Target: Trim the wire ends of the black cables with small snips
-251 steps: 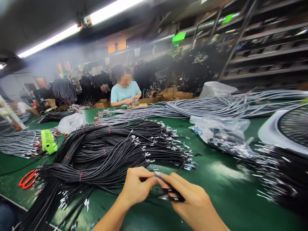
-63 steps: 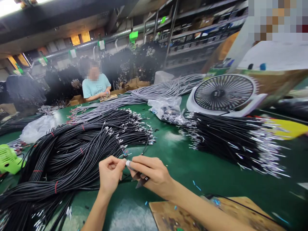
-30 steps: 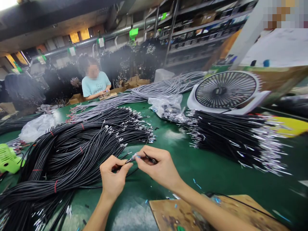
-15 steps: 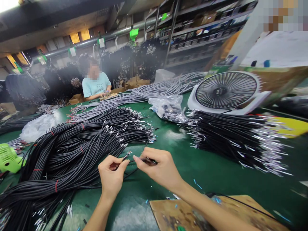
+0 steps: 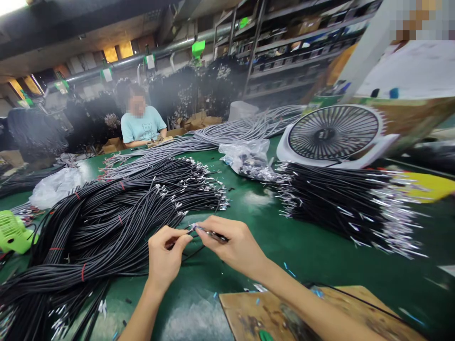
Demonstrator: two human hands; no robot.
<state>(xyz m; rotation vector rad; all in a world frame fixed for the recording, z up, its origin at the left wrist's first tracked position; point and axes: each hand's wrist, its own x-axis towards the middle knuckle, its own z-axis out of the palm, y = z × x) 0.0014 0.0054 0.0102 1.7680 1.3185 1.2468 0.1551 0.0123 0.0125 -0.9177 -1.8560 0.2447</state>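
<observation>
My left hand pinches the end of a thin black cable between thumb and forefinger. My right hand grips a small dark tool, and its tip meets the cable's end just above the green table. Both hands hover at the near edge of a big tangle of black cables with metal terminals. What sits between the tool's tip and the wire is too small to make out.
A neat stack of black cables lies to the right before a white desk fan. A plastic bag of parts and grey cables lie behind. A wooden board is close below. A co-worker sits opposite; a green fan stands left.
My hands have closed together again: the tool tip, held apart from the cable end half a second ago, now touches it. Since 8.4 s ago my view has swung right, showing the white fan.
</observation>
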